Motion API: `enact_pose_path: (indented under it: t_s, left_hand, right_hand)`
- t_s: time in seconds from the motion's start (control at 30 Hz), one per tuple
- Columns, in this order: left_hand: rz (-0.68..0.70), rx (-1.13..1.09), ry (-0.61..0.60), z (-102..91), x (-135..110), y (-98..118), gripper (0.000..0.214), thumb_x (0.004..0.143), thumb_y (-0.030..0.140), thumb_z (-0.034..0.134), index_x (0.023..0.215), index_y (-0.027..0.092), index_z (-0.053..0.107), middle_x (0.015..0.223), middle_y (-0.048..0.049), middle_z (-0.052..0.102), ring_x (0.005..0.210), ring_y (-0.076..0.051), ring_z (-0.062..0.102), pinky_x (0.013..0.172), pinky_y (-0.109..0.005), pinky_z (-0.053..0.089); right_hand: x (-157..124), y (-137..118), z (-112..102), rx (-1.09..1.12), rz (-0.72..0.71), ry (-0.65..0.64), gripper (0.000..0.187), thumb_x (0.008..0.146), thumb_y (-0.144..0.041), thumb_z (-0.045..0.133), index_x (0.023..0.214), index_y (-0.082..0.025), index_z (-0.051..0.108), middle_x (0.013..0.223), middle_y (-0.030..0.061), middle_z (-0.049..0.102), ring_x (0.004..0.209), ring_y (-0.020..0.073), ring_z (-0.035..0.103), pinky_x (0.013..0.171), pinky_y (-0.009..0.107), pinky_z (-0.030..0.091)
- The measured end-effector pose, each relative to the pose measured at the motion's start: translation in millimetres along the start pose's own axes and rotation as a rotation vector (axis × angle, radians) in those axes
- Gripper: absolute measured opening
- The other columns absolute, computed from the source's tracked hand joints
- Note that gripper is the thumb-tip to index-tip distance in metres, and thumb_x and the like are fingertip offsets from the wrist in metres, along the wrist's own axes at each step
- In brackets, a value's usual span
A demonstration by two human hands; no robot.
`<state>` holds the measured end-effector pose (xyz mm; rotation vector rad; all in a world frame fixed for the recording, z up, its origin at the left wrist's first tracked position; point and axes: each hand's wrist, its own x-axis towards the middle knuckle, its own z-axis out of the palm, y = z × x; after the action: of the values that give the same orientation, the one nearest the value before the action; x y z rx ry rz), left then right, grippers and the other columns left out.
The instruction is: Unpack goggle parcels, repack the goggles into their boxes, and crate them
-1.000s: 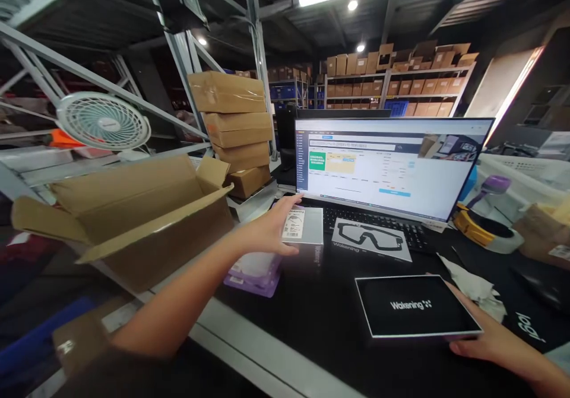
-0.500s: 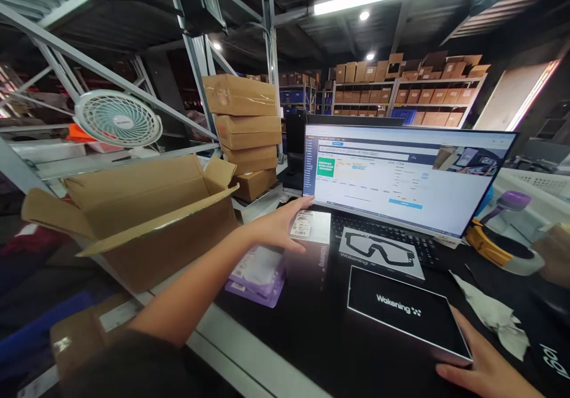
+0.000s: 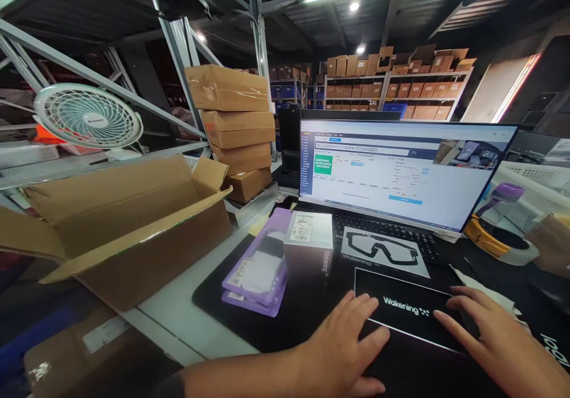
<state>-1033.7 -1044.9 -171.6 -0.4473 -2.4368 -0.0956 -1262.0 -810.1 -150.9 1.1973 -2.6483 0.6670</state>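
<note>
A flat black box marked "Wakening" (image 3: 403, 306) lies on the dark desk mat. My left hand (image 3: 342, 347), fingers spread, is at its left end, fingertips along the edge. On the box's right end, my right hand (image 3: 487, 329) has its fingers apart, some over the top and the far corner. Behind the box lies a grey-white box with a goggle picture (image 3: 385, 252). To the left stands a tall white-topped box (image 3: 309, 255) bearing a barcode label. Beside that, purple clear-windowed pouches (image 3: 258, 273) lie in a small stack.
A monitor (image 3: 409, 172) and keyboard (image 3: 421, 243) stand behind. An open carton (image 3: 146, 237) is at left, with stacked cartons (image 3: 238, 128) and a fan (image 3: 89, 116) beyond it. A tape roll (image 3: 494, 240) and crumpled paper (image 3: 485, 288) are at right.
My left hand has left the tall white-topped box and come right and nearer, to the black box's left end. My right hand has shifted from the black box's near right corner onto its top.
</note>
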Motion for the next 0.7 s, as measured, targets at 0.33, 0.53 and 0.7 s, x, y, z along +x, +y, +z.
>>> enact_pose_path:
  t_s: [0.33, 0.53, 0.7]
  left_hand:
    - [0.012, -0.124, -0.108, 10.4, -6.6, -17.3, 0.064, 0.092, 0.031, 0.057, 0.147, 0.006, 0.039, 0.151, -0.0171, 0.050, 0.147, -0.028, 0.037, 0.121, -0.051, 0.036]
    - [-0.068, -0.107, -0.066, 8.6, -3.9, -15.0, 0.066, 0.084, 0.010, 0.060, 0.147, 0.012, 0.042, 0.157, -0.0223, 0.039, 0.149, -0.034, 0.032, 0.113, -0.055, 0.045]
    - [-0.045, -0.121, -0.044, 10.7, -4.8, -13.0, 0.061, 0.087, 0.012, 0.059, 0.146, 0.015, 0.046, 0.156, -0.0220, 0.039, 0.146, -0.035, 0.036, 0.111, -0.054, 0.047]
  right_hand:
    - [9.4, 9.9, 0.2, 0.012, 0.000, -0.116, 0.065, 0.076, -0.077, 0.058, 0.097, -0.019, 0.076, 0.117, 0.0190, 0.068, 0.107, 0.0399, 0.065, 0.096, 0.056, 0.053]
    - [24.0, -22.9, -18.2, 0.209, 0.029, -0.009, 0.050, 0.090, -0.065, 0.051, 0.067, -0.021, 0.060, 0.105, 0.0116, 0.063, 0.103, 0.0290, 0.059, 0.091, 0.048, 0.049]
    - [27.7, -45.6, -48.6, 0.442, 0.033, 0.092, 0.040, 0.091, -0.054, 0.057, 0.068, -0.021, 0.057, 0.103, 0.0058, 0.061, 0.099, 0.0228, 0.057, 0.086, 0.037, 0.046]
